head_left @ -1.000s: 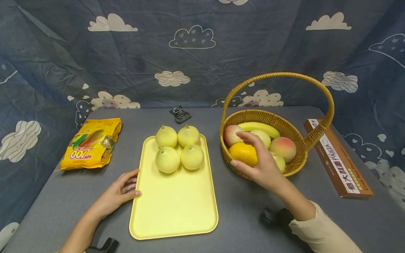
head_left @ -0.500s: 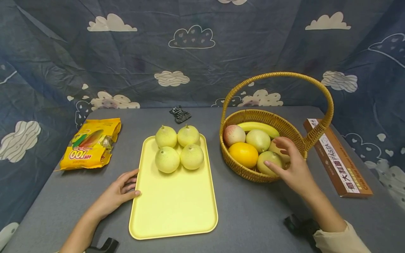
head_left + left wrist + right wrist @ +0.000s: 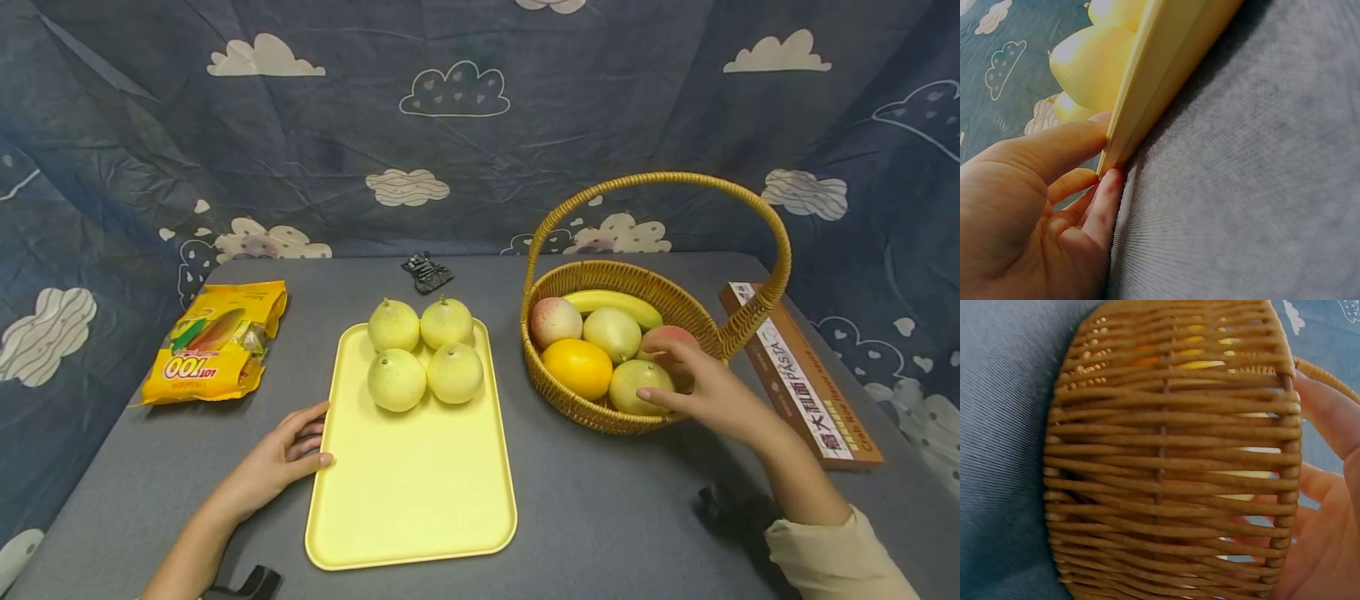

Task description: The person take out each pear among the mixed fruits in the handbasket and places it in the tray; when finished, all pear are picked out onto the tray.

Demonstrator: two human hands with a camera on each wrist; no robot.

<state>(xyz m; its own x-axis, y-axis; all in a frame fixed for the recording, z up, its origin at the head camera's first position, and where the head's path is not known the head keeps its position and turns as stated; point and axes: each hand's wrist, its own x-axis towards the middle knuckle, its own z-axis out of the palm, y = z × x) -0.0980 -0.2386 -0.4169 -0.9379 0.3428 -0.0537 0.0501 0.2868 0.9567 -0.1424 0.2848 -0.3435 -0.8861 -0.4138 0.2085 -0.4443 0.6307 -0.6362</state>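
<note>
My left hand (image 3: 273, 454) is at the left edge of a yellow rectangular tray (image 3: 412, 500). In the left wrist view its thumb (image 3: 1079, 139) lies over the rim and fingers touch the outer side. Several round, pale yellow-green fruits (image 3: 397, 379) with short stems sit in the tray's far half. My right hand (image 3: 712, 392) reaches over the near right rim of a wicker basket (image 3: 577, 408), fingers curved and apart. Its thumb is near a round yellow-green fruit (image 3: 633, 385); its fingers partly cover a pinkish peach (image 3: 671, 335). The right wrist view shows mostly basket weave (image 3: 1166, 462).
The basket also holds a banana (image 3: 618, 305), a yellow-orange fruit (image 3: 577, 368), a reddish round fruit (image 3: 555, 322) and a pale fruit (image 3: 612, 333). A tall handle (image 3: 660, 177) arches above. A pasta box (image 3: 802, 375), yellow snack bag (image 3: 217, 342) and black crumpled item (image 3: 427, 272) lie around.
My right hand has moved rightward from above the yellow-orange fruit to the right side of the basket, then lower toward the peach and yellow-green fruit. My left hand and the tray stay put.
</note>
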